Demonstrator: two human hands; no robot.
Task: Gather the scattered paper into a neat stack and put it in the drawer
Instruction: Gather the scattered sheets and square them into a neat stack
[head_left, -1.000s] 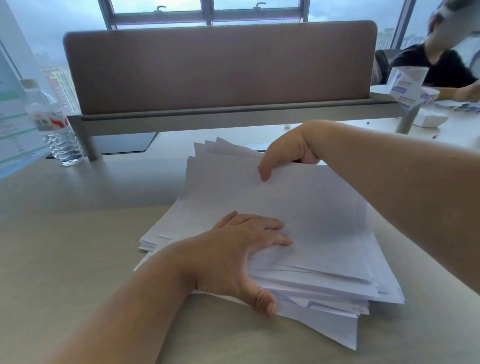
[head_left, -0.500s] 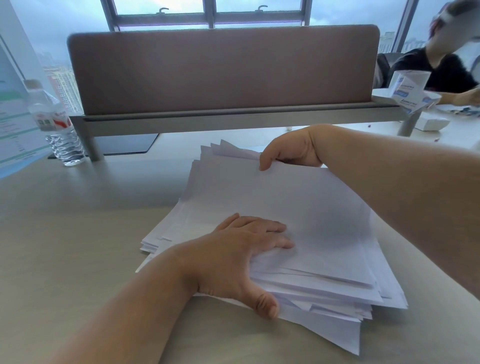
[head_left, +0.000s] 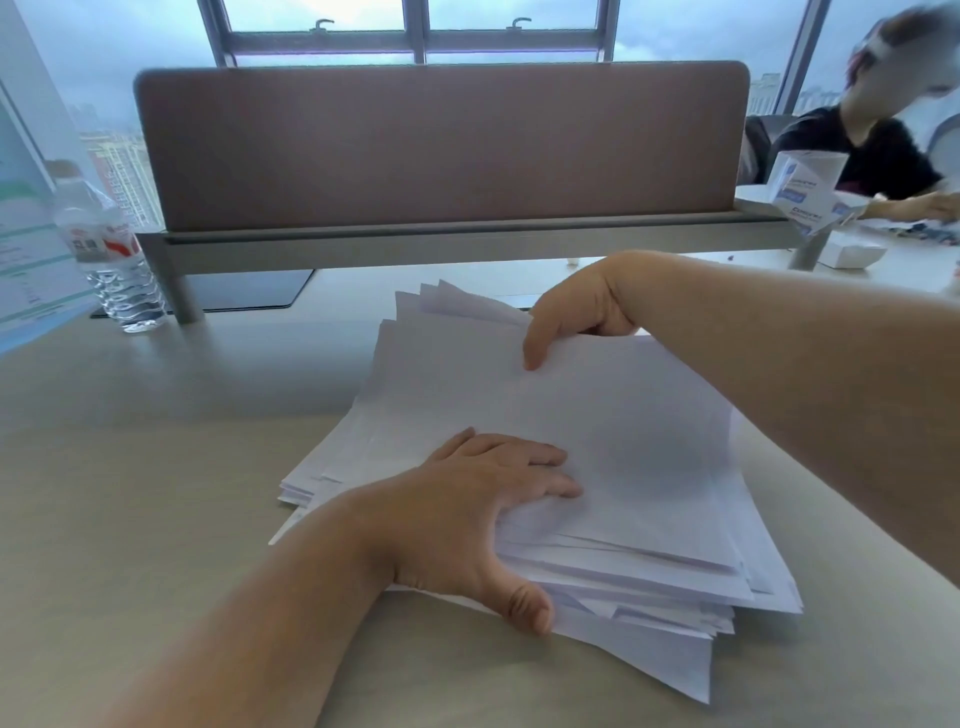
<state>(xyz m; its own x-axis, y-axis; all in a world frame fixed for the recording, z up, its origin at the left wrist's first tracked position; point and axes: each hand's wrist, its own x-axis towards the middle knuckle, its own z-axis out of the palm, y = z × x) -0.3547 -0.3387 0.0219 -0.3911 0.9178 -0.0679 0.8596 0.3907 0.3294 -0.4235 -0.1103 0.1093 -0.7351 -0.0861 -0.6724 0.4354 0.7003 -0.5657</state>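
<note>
A loose, uneven pile of white paper (head_left: 634, 447) lies on the desk (head_left: 130, 519), its sheets fanned out at the corners. My left hand (head_left: 478, 509) rests on the near left side of the pile, fingers laid flat on top and the thumb against the pile's near edge. My right hand (head_left: 576, 306) grips the far edge of the pile, thumb on top of the upper sheets and fingers curled behind them. No drawer is in view.
A brown divider panel (head_left: 441, 150) on a grey rail crosses the desk behind the pile. A water bottle (head_left: 111, 254) and a printed sign (head_left: 26, 234) stand at the far left. Another person (head_left: 883, 124) sits at the far right beside white boxes (head_left: 805, 187).
The far sheets under my right hand have shifted slightly. My left hand has stayed in place on the pile.
</note>
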